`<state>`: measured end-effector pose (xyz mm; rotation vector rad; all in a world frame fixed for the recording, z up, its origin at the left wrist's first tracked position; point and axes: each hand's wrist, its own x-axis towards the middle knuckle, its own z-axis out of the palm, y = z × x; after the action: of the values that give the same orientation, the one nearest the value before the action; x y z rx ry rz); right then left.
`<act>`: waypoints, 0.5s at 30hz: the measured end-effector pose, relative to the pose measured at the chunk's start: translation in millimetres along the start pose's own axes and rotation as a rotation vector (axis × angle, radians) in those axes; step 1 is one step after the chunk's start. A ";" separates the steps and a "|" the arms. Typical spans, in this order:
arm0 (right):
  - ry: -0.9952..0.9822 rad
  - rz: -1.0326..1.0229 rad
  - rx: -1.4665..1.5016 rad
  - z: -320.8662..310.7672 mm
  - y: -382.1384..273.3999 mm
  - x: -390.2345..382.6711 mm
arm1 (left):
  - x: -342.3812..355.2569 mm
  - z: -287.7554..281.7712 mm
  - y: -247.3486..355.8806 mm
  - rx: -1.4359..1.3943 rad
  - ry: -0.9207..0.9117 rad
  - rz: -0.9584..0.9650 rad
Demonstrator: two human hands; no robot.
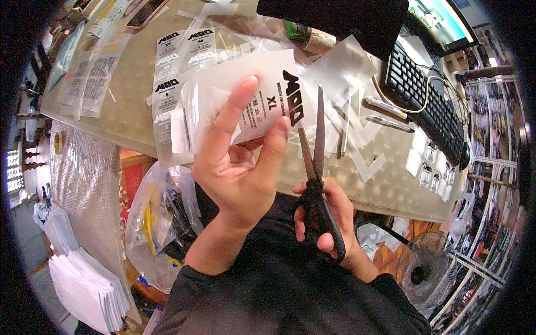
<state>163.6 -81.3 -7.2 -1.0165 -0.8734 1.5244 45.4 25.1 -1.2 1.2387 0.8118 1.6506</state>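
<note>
My left hand (237,178) is closed on a translucent label sheet (245,67) with black print, pinched between thumb and fingers and raised over the table. My right hand (340,209) grips black-handled scissors (313,192) with their tips pointing away from me. The blades stand a little apart, right beside the sheet's right edge near my left thumb; whether they touch it I cannot tell. Under and left of the held sheet lies a longer strip of clear film (184,53) with rows of black-printed labels.
Clear film offcuts (346,61) litter the table (134,106). Pens (391,123), a black keyboard (427,95) and small cut labels (430,167) lie to the right. A monitor (441,25) stands behind. Below are a plastic bag (162,223), stacked white paper (89,285) and a fan (427,273).
</note>
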 end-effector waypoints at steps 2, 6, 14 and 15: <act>-0.022 -0.004 -0.001 -0.3 -0.9 3.2 | -2.4 -0.5 2.0 -0.006 -0.017 0.006; -0.019 0.001 -0.036 1.6 -4.5 6.4 | -5.4 -0.1 6.6 -0.012 -0.021 -0.006; 0.011 0.001 -0.004 5.2 -9.3 5.1 | -10.7 0.0 15.7 -0.027 -0.026 -0.062; 0.005 0.000 -0.005 4.6 -9.0 4.9 | -10.9 0.1 15.5 -0.031 -0.028 -0.057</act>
<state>162.2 -74.9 2.1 -1.0237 -0.8743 1.5202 42.5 9.1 8.5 1.2043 0.7946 1.5908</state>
